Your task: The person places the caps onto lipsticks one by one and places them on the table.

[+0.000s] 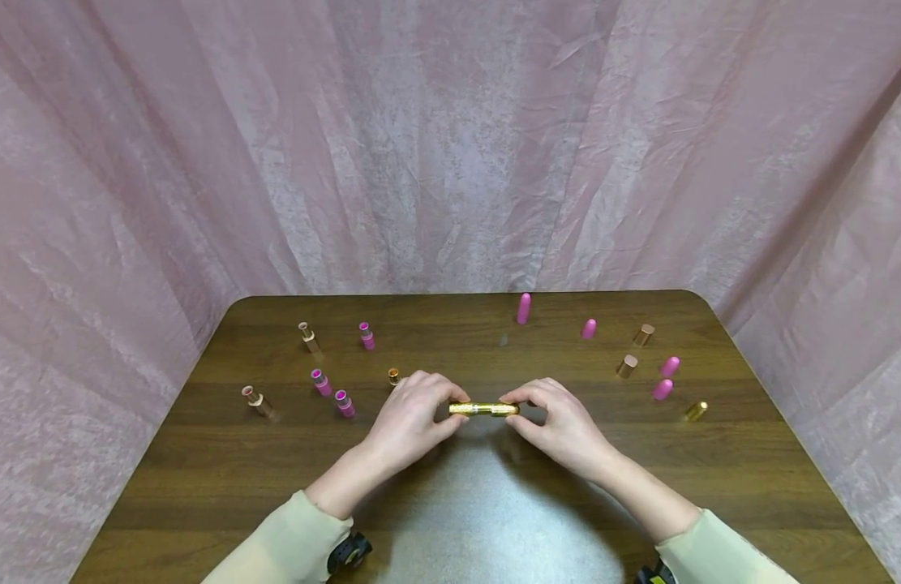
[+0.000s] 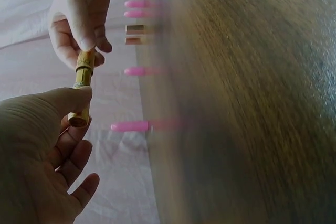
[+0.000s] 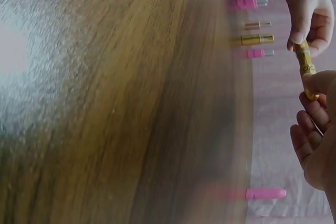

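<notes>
Both hands pinch one gold tube [image 1: 483, 410] held sideways above the middle of the table. The left hand [image 1: 415, 418] has its thumb and fingers on the left end, the right hand [image 1: 563, 426] on the right end. In the left wrist view the gold tube [image 2: 83, 77] runs between the left hand [image 2: 42, 145] and the right hand [image 2: 81, 14], with a dark ring around its upper part. The right wrist view shows the gold tube [image 3: 304, 64] between the left hand [image 3: 310, 3] and the right hand [image 3: 320, 145].
On the wooden table [image 1: 275, 487], open bases stand at left: pink ones [image 1: 344, 403], rose-gold ones [image 1: 256, 400] and a gold one [image 1: 394, 376] beside the left hand. At right stand pink caps [image 1: 663, 389], rose-gold caps [image 1: 628, 366] and a gold cap [image 1: 697, 410]. A tall pink tube [image 1: 524, 308] is at the back.
</notes>
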{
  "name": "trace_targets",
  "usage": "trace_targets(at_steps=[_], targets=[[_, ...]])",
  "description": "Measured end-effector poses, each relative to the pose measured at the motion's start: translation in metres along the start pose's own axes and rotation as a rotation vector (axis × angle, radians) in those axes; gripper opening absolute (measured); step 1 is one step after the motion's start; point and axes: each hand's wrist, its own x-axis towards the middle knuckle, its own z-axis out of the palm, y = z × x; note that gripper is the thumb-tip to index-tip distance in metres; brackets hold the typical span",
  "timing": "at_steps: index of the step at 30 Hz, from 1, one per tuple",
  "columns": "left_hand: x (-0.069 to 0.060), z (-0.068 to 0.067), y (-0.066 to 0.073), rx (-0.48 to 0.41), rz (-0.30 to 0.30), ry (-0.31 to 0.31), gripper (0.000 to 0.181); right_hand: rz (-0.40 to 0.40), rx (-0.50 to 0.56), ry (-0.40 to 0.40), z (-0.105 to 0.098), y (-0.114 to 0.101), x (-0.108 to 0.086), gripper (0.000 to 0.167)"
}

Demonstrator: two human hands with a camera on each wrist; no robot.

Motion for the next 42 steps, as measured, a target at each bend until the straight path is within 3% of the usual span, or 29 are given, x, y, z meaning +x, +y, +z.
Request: trace_targets(at_steps=[13,42], targets=[[0.004,0.006,0.007,0.012,0.033,-0.013,0.017,-0.013,0.017,-0.033,0.008,-0.003,0.003,0.025],[0.002,0.008,0.012,0.029,0.011,-0.013,0.017,-0.067,-0.017,-0.009,0.011,-0.004,0.0,0.026]])
